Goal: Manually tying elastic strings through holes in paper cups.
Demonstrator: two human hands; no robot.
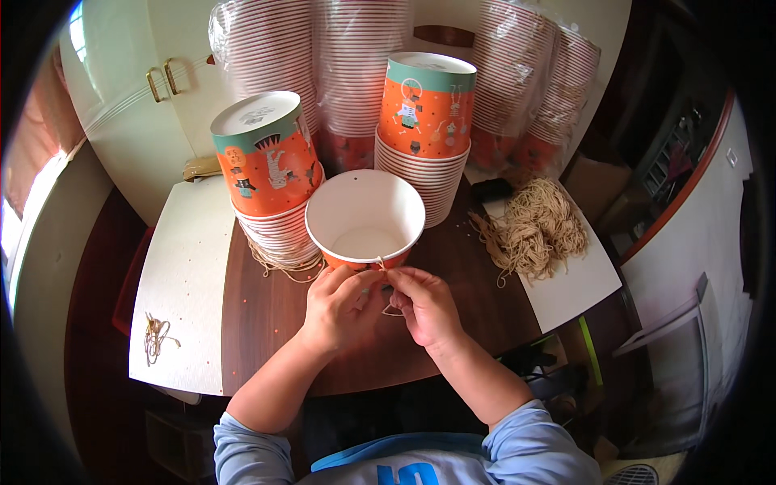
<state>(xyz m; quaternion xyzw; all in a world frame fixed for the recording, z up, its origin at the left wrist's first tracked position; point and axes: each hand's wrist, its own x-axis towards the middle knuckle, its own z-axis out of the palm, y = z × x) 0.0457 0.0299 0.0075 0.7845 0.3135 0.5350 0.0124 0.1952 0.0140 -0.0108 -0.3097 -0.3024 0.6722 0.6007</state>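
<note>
A large orange paper bucket [365, 212] with a white inside stands mouth up in front of me on the table. A thin beige cord [381, 263] comes over its near rim. Just below that rim, my left hand [343, 303] pinches the cord between thumb and forefinger. Close beside it, nearly touching, my right hand [424, 301] pinches the same cord, and a small loop of it hangs under the fingers. The fingertips partly hide the cord and the front of the bucket.
Upturned bucket stacks stand behind, one left [271, 162] and one right [426, 113]. Tall plastic-wrapped stacks [267, 48] line the back. A tangled heap of beige cord [540, 230] lies on the right, beside a black object [491, 191]. Cord scraps [158, 338] lie at the left.
</note>
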